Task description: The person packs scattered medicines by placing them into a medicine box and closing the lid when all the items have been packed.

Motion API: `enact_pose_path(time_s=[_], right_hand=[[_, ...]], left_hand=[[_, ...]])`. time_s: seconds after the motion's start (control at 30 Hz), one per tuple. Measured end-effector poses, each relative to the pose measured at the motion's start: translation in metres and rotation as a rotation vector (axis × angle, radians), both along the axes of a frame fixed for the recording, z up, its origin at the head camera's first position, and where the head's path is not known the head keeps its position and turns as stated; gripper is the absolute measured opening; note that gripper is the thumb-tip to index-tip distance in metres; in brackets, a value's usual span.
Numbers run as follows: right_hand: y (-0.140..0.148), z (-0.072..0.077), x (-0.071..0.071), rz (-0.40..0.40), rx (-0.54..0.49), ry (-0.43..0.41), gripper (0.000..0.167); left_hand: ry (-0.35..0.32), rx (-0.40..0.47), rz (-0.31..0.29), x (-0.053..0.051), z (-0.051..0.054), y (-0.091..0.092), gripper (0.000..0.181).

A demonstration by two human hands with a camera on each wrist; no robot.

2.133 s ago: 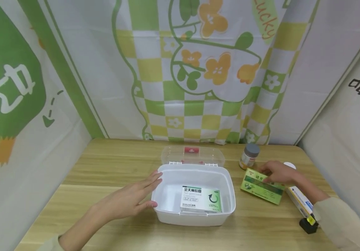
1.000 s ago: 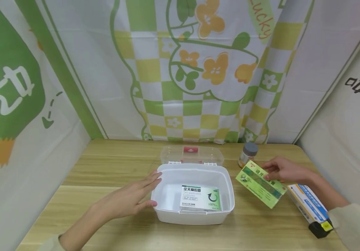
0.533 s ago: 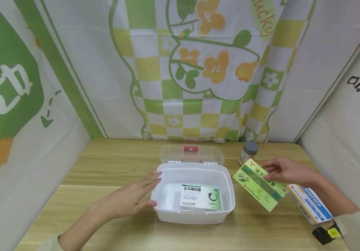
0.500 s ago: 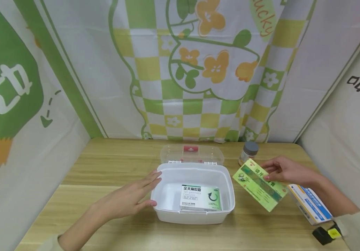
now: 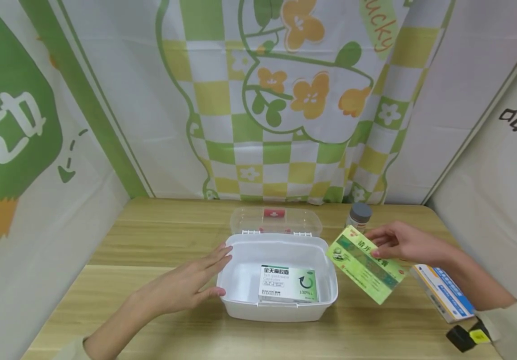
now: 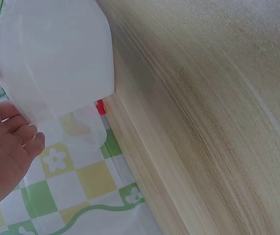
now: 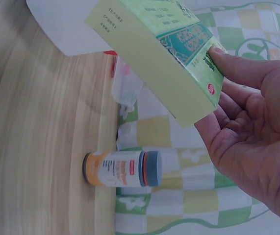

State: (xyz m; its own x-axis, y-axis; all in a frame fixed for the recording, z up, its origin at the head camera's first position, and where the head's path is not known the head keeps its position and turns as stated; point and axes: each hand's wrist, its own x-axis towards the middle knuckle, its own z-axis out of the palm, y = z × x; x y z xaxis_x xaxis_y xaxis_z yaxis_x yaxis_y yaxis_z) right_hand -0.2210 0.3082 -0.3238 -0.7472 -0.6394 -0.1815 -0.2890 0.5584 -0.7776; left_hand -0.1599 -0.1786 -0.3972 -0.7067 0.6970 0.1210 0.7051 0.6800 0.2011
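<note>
The right hand (image 5: pixel 404 245) pinches the green box (image 5: pixel 365 269) between thumb and fingers — held tilted above the table (image 5: pixel 127 250), just right of the white bin (image 5: pixel 276 313). The left hand (image 5: pixel 186 286), fingers spread, rests at the bin's left rim — exactly which fingers touch is hard to tell. Inside lies a white-and-green carton (image 5: pixel 289 284).

The white-and-green carton (image 5: pixel 289 285) reads "全天麻胶囊" and "100%"; the yellow-green carton (image 5: pixel 366 266) shows "清开", its further characters partly covered. A white cross (image 5: pixel 274 214) marks the red tab (image 5: pixel 281 213), and "ucky" stands on the curtain (image 5: pixel 294 107).
</note>
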Motion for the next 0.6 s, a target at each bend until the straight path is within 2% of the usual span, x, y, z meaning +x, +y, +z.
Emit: enact_pose_path(time_s=[0.13,0.4,0.6], right_hand=[[-0.007,0.005,0.002,0.023,0.009,0.027,0.05],[-0.023,0.011,0.001,0.114,-0.026,0.041,0.036],[-0.035,0.017,0.002,0.103,0.046,0.092,0.045]], left_hand=[[-0.013,0.001,0.0,0.0,0.0,0.0,0.072],[-0.021,-0.002,0.012,0.0,-0.001,-0.001,0.073],[-0.011,0.003,0.005,-0.001,-0.002,0.0,0.074]])
